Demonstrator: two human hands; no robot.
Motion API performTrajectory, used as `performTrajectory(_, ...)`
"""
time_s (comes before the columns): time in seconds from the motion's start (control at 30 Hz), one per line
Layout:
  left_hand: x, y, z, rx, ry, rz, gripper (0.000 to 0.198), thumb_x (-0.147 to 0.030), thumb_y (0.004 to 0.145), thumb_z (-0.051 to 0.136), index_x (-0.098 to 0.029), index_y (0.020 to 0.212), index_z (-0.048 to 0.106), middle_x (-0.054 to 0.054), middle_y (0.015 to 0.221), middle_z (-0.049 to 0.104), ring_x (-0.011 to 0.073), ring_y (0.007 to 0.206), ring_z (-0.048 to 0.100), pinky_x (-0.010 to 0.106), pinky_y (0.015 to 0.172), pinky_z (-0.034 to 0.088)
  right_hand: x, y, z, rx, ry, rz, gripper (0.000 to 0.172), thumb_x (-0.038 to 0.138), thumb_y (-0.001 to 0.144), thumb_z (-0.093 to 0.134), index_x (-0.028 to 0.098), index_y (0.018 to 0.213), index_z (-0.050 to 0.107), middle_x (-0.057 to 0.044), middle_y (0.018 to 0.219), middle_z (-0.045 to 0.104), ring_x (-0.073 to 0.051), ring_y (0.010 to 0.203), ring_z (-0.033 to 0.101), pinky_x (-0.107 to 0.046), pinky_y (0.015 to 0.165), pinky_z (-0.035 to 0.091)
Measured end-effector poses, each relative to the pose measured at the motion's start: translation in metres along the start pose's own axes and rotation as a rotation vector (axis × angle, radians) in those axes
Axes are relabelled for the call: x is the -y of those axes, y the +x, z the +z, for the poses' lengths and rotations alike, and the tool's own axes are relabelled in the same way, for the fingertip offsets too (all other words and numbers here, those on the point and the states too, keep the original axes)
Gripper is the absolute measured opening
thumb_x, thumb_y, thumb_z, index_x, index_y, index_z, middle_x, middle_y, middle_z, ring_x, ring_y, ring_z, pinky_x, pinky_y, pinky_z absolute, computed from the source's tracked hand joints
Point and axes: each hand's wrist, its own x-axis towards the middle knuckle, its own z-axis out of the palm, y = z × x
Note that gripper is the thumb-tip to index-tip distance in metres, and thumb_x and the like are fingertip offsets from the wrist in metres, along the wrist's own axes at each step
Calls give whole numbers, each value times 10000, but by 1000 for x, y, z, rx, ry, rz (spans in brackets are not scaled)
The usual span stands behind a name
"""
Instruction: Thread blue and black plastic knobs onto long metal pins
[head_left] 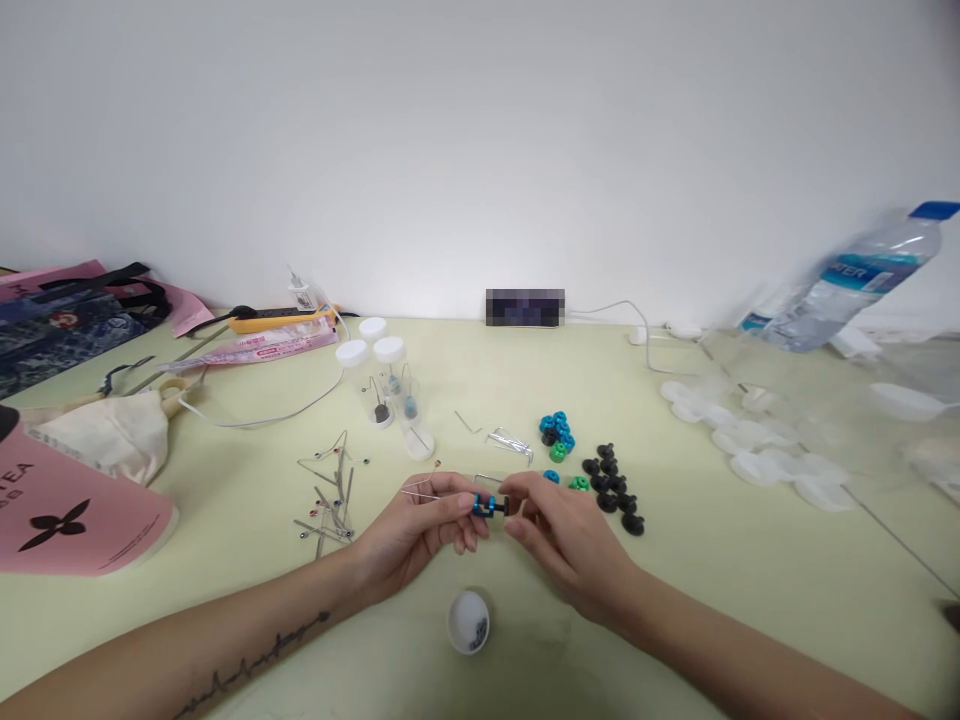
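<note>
Between thumb and fingers, my left hand [431,520] holds a small blue metal part [484,506] with a thin bent wire [421,493] beside it. My right hand [559,525] is closed on a black piece [504,507] that meets the blue part's right end. Just below the hands stands a small white cup [469,622] with tiny grey pieces inside. Several black knobs [611,480] and several blue knobs [559,425] lie right of my hands, with green ones [558,453] among them. Metal rods with small balls [330,505] are scattered on the left.
Clear tubes with white caps [390,350] and hex keys [510,442] lie beyond the hands. A pink cup [82,510] is at left. White round caps [750,440] and a water bottle [847,280] are at right. A cable [262,425] crosses the table [480,380].
</note>
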Motion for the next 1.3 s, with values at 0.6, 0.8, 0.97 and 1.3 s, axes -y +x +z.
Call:
performTrajectory(0.6, 1, 1, 0, -17, -1, 3, 117, -172, 827, 643, -66, 860, 680, 77, 701, 686, 77, 568, 612, 151, 556, 494, -6, 1, 5, -114, -45, -121, 59, 182, 929, 489, 202, 982, 506, -16, 797, 600, -133, 637, 567, -232, 559, 394)
performTrajectory(0.8, 1, 1, 1, -24, 7, 4, 133, -187, 819, 654, -66, 867, 680, 82, 708, 691, 79, 568, 616, 152, 554, 490, -9, 1, 7, -139, -22, -163, 147, 121, 918, 460, 213, 1019, 516, -36, 897, 627, -150, 743, 597, -242, 618, 431)
performTrajectory(0.97, 2, 2, 2, -40, 16, 33, 131, -192, 813, 661, -69, 856, 679, 85, 699, 693, 86, 550, 616, 162, 537, 483, -10, 2, 5, -120, 23, -136, 158, 97, 901, 470, 213, 996, 519, -24, 876, 628, -134, 689, 587, -231, 598, 420)
performTrajectory(1.3, -1, 6, 2, -54, -23, -8, 134, -203, 807, 669, -76, 848, 682, 82, 686, 692, 86, 543, 604, 176, 546, 477, -9, 6, 1, -52, 99, -34, 56, 183, 909, 513, 188, 955, 546, -2, 727, 614, -123, 582, 557, -226, 563, 404)
